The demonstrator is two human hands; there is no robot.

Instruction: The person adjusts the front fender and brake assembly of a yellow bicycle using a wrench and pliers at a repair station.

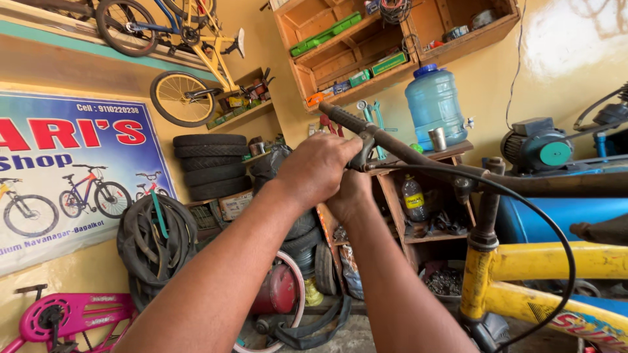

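— What signs and packages show from the head camera?

— A large blue banner (65, 176) with red lettering and bicycle pictures hangs on the yellow wall at left. Green boxes (327, 34) lie in the slanted wooden shelves (392, 39) up top. A yellow-labelled bottle (413, 199) stands in a wooden cubby, under a blue water jug (435, 108).

— And the hands?

— The left hand (317, 168) is closed over the handlebar (418, 157) at its brake lever. The right hand (350, 196) sits beneath, mostly hidden; I cannot tell its grip. The bar belongs to a yellow bicycle frame (543, 274) at right.

— The room?

— Stacked tyres (210, 167), hanging tubes (154, 238), a pink bicycle (65, 317) low at left.
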